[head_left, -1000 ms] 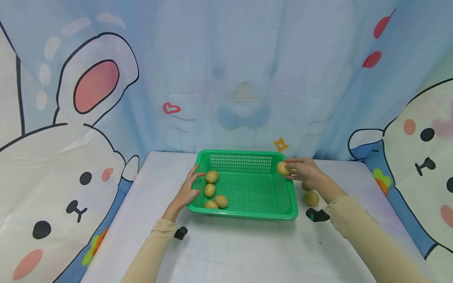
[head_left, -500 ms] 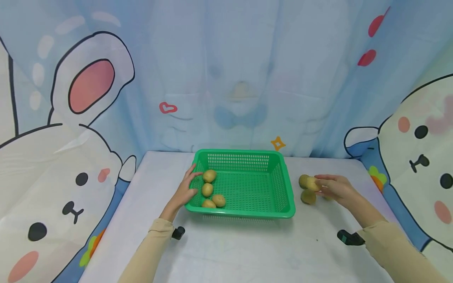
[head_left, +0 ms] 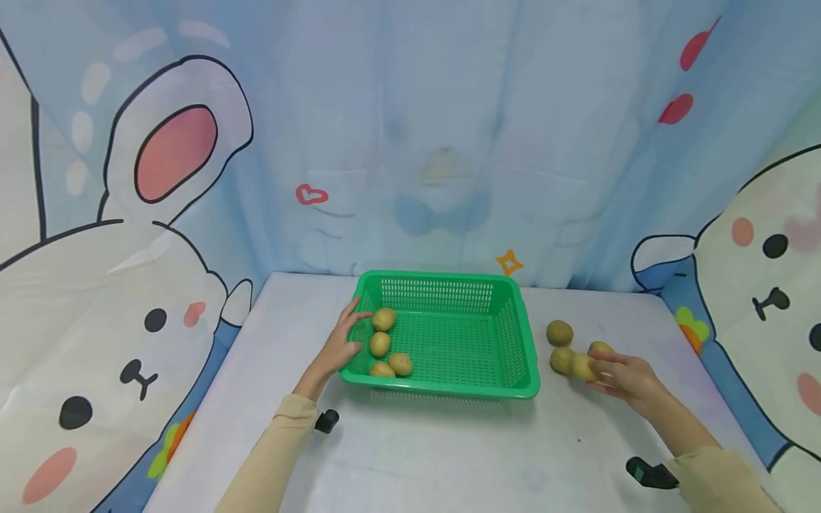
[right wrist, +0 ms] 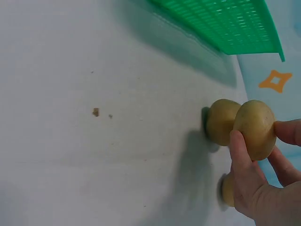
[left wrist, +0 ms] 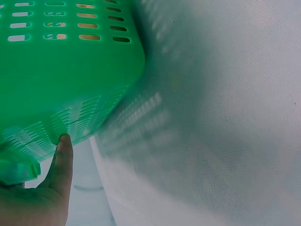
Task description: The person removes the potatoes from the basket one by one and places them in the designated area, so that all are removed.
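Observation:
Several yellow-brown potatoes lie at the left side of a green plastic basket, one of them a rear potato. My left hand holds the basket's left rim; in the left wrist view a finger presses the slotted outer wall. To the right of the basket my right hand holds a potato between thumb and fingertips. That potato overlaps another potato in the head view. A darker potato lies behind them, and one more potato is partly hidden by the fingers.
The white-covered table ends at a blue cartoon-print curtain behind and at both sides. Small brown crumbs lie on the cloth. A black wrist device sits below my right wrist, another black device by my left.
My right hand has carried its potato from the basket's right rim rightward and toward the front, beside the potatoes on the table. The left hand stays at the basket's left rim.

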Tool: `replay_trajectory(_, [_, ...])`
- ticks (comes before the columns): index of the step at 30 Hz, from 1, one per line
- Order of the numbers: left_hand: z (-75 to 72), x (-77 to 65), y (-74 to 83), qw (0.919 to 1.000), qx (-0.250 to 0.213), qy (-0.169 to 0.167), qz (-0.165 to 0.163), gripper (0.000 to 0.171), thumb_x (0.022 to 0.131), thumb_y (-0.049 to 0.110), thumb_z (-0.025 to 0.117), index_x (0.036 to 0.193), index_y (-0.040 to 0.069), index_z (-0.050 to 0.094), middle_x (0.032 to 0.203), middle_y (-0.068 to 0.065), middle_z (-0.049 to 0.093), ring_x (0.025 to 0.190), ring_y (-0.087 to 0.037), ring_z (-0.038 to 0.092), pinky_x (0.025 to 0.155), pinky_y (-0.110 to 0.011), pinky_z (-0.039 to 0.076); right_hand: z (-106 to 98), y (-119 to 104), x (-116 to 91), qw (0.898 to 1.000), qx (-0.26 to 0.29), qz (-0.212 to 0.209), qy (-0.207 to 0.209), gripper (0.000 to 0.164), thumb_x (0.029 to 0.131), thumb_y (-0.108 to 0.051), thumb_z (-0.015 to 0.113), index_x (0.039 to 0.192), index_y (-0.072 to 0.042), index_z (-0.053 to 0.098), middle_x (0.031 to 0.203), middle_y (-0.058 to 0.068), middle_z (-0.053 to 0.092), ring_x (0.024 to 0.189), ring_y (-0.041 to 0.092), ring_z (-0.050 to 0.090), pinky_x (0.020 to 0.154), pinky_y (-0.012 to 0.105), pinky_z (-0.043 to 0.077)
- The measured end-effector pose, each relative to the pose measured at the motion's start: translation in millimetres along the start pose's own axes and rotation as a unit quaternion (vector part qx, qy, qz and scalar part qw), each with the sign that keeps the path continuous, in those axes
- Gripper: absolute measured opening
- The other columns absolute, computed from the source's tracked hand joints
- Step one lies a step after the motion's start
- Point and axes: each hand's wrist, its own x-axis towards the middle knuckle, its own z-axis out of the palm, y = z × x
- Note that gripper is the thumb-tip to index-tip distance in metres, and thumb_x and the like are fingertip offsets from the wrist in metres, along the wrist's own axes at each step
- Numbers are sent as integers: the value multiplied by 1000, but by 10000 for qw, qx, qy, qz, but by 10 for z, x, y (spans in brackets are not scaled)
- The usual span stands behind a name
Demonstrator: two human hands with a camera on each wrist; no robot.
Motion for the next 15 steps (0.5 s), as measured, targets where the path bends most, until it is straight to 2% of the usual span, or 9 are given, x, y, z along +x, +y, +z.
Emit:
replay_trajectory(5, [-6, 3, -1, 10000, 24, -18, 4, 69, 69, -8, 46, 138, -5, 50, 164, -13, 11, 149, -38, 7, 108, -66, 24, -17, 83, 1, 9998, 118, 125, 87, 55, 96, -16, 62, 139, 10, 39, 101, -3, 57, 85, 9, 63, 85, 37, 56])
replay_trajectory(8, [-10, 3, -1, 10000, 1, -41, 0, 68, 70, -9, 46, 138, -5, 50, 164, -12, 10, 150, -38, 7, 109, -66, 24, -27, 117, 8, 9995, -89, 181, 228, 60, 97, -18, 61, 142, 12, 35, 102, -2, 57, 84, 8, 62, 83, 36, 56])
replay_trajectory(15, [10, 24, -4, 9999, 9, -2, -125, 69, 69, -9, 47, 138, -3, 51, 165, -11, 11, 150, -37, 8, 110, -66, 21, -28, 220, 32, 9962, -697, 205, 484, 65, 97, -21, 60, 147, 11, 32, 123, 18, 54, 85, 8, 60, 80, 33, 57])
